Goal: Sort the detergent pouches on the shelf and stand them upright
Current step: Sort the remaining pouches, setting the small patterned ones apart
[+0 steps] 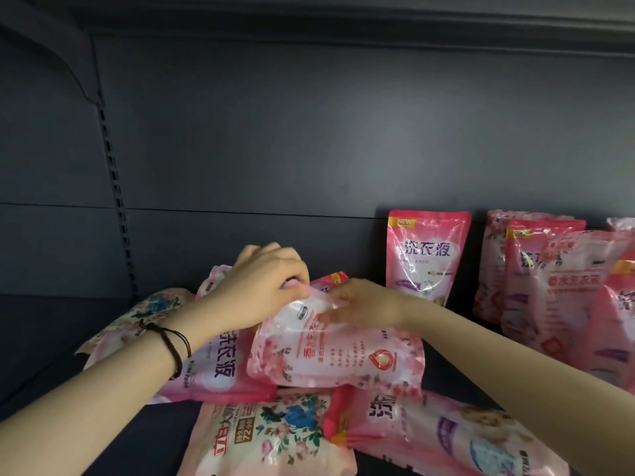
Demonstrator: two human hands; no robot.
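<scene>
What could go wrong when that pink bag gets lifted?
The left hand and right hand pinch only the top edge of the pale pink pouch, so it might slip. It lies on a loose pile, so the pouch underneath could slide. The upright pouch behind stands alone and might topple if bumped.

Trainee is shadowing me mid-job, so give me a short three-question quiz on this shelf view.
1. True or false: the pale pink plastic pouch gripped by the left hand and right hand lies on top of other pouches.
2. Which wrist wears the black cord bracelets? A left, B right, C both.
3. Fill in: the bright pink pouch with a yellow NEW tag stands ____ before the dark back panel.
Key: 1 true; 2 A; 3 upright.
</scene>
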